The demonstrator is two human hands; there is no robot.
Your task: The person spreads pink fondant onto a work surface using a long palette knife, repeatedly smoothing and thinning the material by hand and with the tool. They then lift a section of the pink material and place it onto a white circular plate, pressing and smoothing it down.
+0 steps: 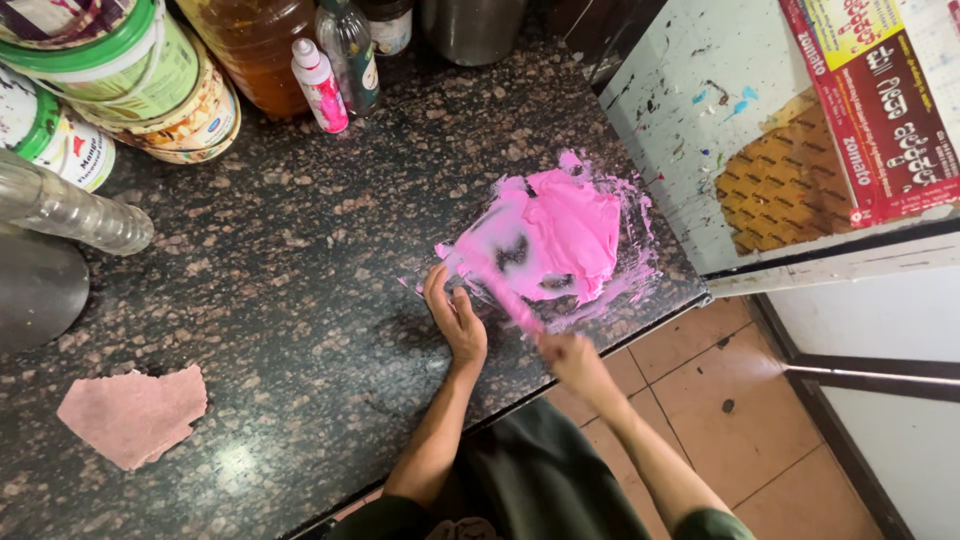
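A patch of thick pink paint (565, 235) is spread on a clear sheet on the dark speckled stone counter (300, 270), near its front right corner. My right hand (570, 360) grips the handle of a pink-smeared spreading tool (500, 285) whose blade lies across the left part of the paint. The hand and tool are blurred. My left hand (455, 315) rests flat on the counter, its fingertips touching the sheet's left edge.
A torn pinkish paper piece (135, 412) lies at the front left. Paint tubs (110, 75), a clear bottle lying down (70, 212), an amber jar (255, 45) and a small pink bottle (320, 85) line the back. A paint-spattered white board (690, 130) stands right.
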